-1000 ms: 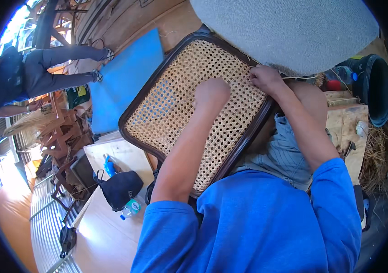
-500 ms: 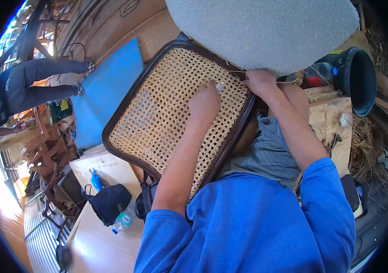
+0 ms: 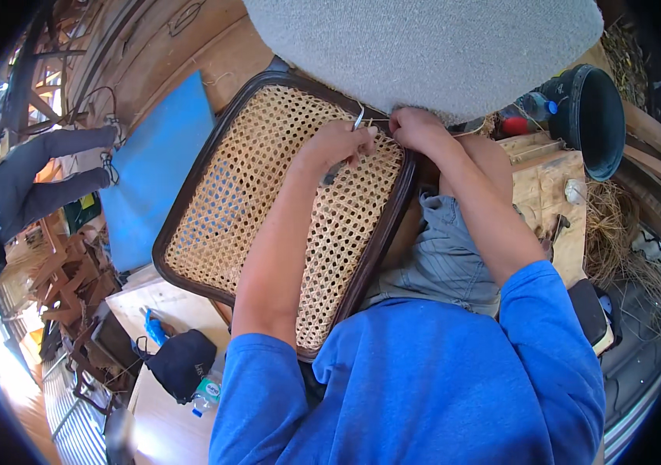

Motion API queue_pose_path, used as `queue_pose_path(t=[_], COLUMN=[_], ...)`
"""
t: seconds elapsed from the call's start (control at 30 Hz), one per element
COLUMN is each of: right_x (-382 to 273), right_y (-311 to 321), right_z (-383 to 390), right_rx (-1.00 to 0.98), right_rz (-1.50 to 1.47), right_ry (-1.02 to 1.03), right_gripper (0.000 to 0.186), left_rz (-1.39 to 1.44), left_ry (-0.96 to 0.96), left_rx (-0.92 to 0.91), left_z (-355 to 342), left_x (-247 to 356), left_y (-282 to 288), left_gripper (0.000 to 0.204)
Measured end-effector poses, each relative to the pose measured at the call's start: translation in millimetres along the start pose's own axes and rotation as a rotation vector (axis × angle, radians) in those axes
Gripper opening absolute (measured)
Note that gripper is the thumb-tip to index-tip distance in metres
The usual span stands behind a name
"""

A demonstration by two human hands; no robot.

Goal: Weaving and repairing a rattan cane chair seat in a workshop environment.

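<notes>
Currently, a slim tool [image 3: 359, 118] is clasped in the left hand [image 3: 338, 145] over the cane panel [image 3: 268, 170]. A thin strand [image 3: 377, 121] is pinched by the right hand [image 3: 415, 127] beside the dark frame [image 3: 384, 234].

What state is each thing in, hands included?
left hand: closed around slim tool
slim tool: pale tip exposed
right hand: at dark frame, grip unclear
woven panel: set in dark frame
bucket: open-mouthed, no lid on
black bag: slumped, closure unclear
bottle by black bag: capped
</notes>
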State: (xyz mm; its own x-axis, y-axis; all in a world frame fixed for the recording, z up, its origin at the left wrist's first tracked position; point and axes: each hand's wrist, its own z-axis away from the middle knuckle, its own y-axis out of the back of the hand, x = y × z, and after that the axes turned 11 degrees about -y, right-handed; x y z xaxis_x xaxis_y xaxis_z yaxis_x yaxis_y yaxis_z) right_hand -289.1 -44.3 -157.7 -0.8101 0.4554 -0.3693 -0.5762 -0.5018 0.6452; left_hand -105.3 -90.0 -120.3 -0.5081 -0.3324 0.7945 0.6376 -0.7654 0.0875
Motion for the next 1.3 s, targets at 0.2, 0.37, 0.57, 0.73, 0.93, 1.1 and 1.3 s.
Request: queue_pose_path(t=[0.2, 0.37, 0.57, 0.73, 0.93, 1.1, 1.3], right_x=[1.3, -0.2, 3.0, 2.4, -0.9, 6.2, 44.4], right_y=[6.8, 10.4, 13.9, 7.7, 8.4, 14.6, 42.9], right_z=[-2.5, -8.6, -2.3, -2.8, 3.5, 4.5, 18.4], right_rx=[-0.083, -0.111, -0.197, -0.049, 0.009, -0.065, -0.236], right_rz=[0.068, 0.043, 0.007, 0.165, 0.194, 0.124, 0.222], right_ry=[0.017, 0.052, 0.007, -0.031, -0.092, 0.069, 0.171], right_gripper=[0.020, 0.017, 0.024, 0.020, 0.024, 0.029, 0.026], left_rz=[-0.403, -0.786, -1.120, -1.147, -1.144, -1.129, -1.128], left_ry=[0.122, -0.025, 0.162, 0.184, 0.073, 0.024, -0.028], left_rx=[0.055, 0.129, 0.141, 0.263, 0.353, 0.390, 0.384], left_z=[15.8, 35.7, 103.2, 164.3, 169.6, 174.2, 172.7], left_x=[-0.1, 3.0, 0.0, -13.8, -19.7, -30.4, -32.3], left_y=[13.1, 12.7, 57.5, 108.8, 101.9, 100.0, 98.6], left_gripper=[0.038, 0.040, 0.037, 0.037, 0.037, 0.032, 0.030])
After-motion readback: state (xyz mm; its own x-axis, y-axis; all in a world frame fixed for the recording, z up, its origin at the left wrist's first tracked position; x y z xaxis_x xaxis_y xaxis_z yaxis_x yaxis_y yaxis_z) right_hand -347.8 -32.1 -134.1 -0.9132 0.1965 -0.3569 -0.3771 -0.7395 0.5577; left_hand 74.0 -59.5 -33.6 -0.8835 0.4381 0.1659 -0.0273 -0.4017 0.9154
